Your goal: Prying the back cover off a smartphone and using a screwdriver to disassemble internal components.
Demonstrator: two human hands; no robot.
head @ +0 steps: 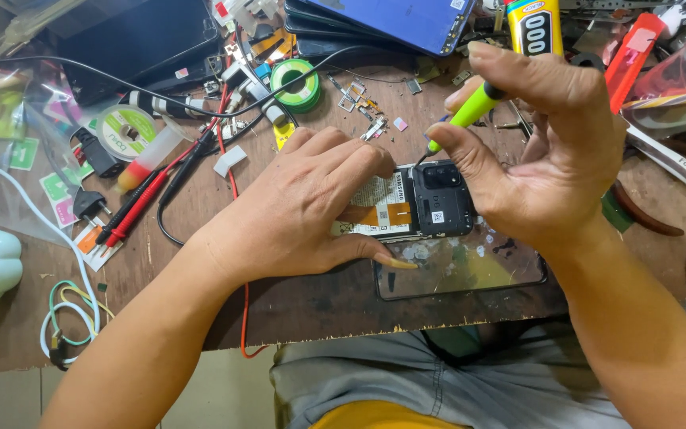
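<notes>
An opened smartphone lies back-up on the brown workbench, its battery label and black camera block showing. My left hand presses flat on the phone's left part, holding it down. My right hand grips a small screwdriver with a lime-green handle; its thin tip touches the phone's top edge near the camera block. A clear back cover lies just in front of the phone.
Red and black probe leads, a black cable, a green solder spool, a tape roll, small metal parts, stacked dark devices and a glue tube crowd the bench's back and left. Red-handled pliers lie right.
</notes>
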